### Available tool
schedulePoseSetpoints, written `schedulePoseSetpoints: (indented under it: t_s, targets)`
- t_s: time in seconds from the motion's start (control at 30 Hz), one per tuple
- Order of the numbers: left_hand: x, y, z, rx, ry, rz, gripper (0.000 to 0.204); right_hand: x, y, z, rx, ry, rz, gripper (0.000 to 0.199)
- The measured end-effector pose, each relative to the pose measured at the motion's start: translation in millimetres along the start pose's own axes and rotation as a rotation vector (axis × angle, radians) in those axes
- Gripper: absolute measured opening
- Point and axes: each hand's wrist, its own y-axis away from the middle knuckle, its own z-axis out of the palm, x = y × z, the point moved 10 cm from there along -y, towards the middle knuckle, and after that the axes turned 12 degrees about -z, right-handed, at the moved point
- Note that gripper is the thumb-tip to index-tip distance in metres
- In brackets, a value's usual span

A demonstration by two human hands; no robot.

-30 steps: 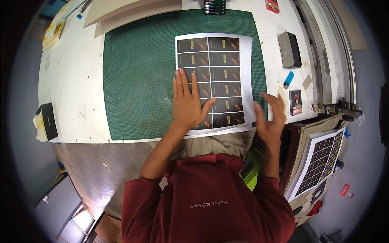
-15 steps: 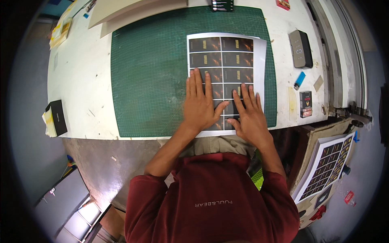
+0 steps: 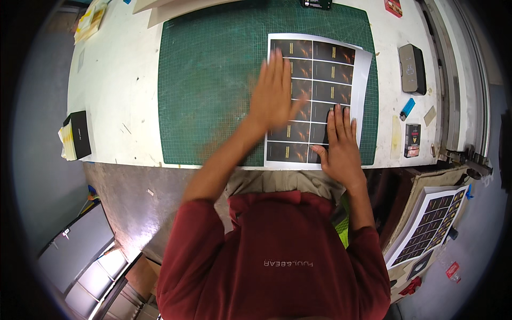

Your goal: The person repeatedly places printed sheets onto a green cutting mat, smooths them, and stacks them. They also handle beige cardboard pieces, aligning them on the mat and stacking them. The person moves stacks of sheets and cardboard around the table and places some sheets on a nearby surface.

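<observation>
Palms lie flat, fingers spread and gripping nothing: left hand (image 3: pixel 274 96) and right hand (image 3: pixel 340 145) on the printed sheet (image 3: pixel 320 74). Smoothing it well probably means even pressure outward, keeping it square on the green cutting mat (image 3: pixel 213 80).

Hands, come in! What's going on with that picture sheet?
Both hands flat, open: left hand and right hand on printed sheet. Sheet lies on green cutting mat. Nothing on top besides hands.

Bright, even light; left hand (image 3: pixel 274 93) motion-blurred, edges bent, perhaps vignetted.
</observation>
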Motion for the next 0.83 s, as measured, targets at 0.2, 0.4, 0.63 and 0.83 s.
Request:
schedulePoseSetpoints:
  t_s: [0.2, 0.4, 0.63, 0.83]
  targets:
    - [13, 71, -21, -0.073, 0.135, -0.034, 0.089, -38, -30, -7, 0.018, -0.146, -0.059, 0.071]
    - [18, 75, -16, -0.098, 0.176, -0.026, 0.091, -35, -157, 27, 0.080, 0.088, -0.431, 0.073]
    - [5, 69, -1, -0.125, 0.187, -0.080, 0.098, 37, -155, 11, 0.184, 0.311, -0.209, 0.084]
    - [-1, 61, -2, -0.170, 0.153, -0.064, 0.104, -4, -45, 29, -0.247, 0.035, -0.466, 0.078]
